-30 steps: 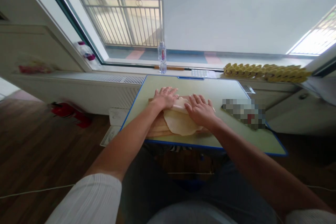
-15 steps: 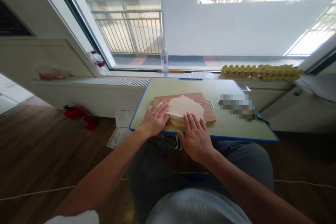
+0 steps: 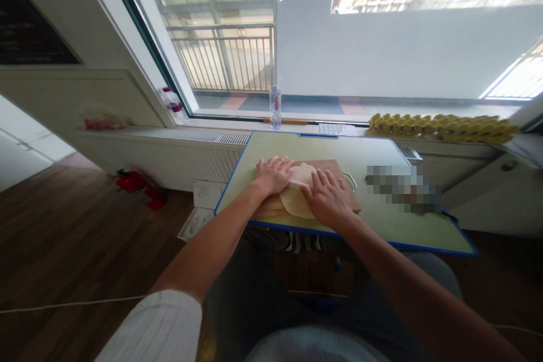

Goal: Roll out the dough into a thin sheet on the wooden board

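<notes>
A flat, pale sheet of dough [image 3: 296, 203] lies on a wooden cutting board [image 3: 271, 207] with a metal handle. Across the dough, a pale ridge [image 3: 297, 184] runs between my hands; whether a rolling pin is inside it, I cannot tell. My left hand [image 3: 275, 174] rests palm down on the ridge's left end, fingers stretched forward. On its right end lies my right hand [image 3: 328, 195], also palm down with the fingers extended and slightly spread. Part of the dough is hidden beneath both hands.
The board sits on a small blue-edged table [image 3: 382, 220] above my knees. At its right lies a blurred-out object [image 3: 403, 189]. A plastic bottle [image 3: 275, 108] and a yellow folded item [image 3: 441, 127] stand along the windowsill. A red fire extinguisher [image 3: 139, 188] is on the floor at left.
Both hands have moved forward over the board, away from my body. The ridge has travelled with them, and more dough now shows on the near side. The camera view has shifted slightly.
</notes>
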The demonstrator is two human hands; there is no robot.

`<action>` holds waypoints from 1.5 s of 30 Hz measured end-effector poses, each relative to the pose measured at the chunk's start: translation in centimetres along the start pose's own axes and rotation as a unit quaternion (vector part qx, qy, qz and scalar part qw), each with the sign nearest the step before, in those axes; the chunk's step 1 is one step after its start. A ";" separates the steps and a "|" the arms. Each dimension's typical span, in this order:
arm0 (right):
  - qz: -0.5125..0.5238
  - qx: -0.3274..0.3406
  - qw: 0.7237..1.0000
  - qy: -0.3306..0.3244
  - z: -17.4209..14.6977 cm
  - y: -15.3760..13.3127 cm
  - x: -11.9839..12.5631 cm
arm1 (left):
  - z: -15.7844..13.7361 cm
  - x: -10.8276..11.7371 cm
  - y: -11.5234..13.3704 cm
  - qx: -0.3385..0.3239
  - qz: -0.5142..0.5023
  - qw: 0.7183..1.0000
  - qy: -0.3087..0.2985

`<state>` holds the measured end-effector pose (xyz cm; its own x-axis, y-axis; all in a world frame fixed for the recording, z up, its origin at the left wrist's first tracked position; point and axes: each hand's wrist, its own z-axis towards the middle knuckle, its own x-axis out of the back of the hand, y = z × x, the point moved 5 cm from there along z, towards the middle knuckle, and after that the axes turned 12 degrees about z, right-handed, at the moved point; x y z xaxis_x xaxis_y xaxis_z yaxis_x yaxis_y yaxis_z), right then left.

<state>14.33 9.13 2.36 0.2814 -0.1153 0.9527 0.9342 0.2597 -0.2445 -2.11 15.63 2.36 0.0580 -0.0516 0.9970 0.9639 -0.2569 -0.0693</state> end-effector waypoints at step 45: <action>0.102 0.051 0.993 0.041 -6.5 -1.3 -0.4 | -12.1 -0.4 2.0 0.077 0.034 0.989 0.118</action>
<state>14.44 2.62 1.08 0.4829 -0.1262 0.8665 0.8299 0.3816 -0.4069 -3.37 3.50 1.37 0.0795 -0.2933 0.9527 0.9890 -0.0961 -0.1121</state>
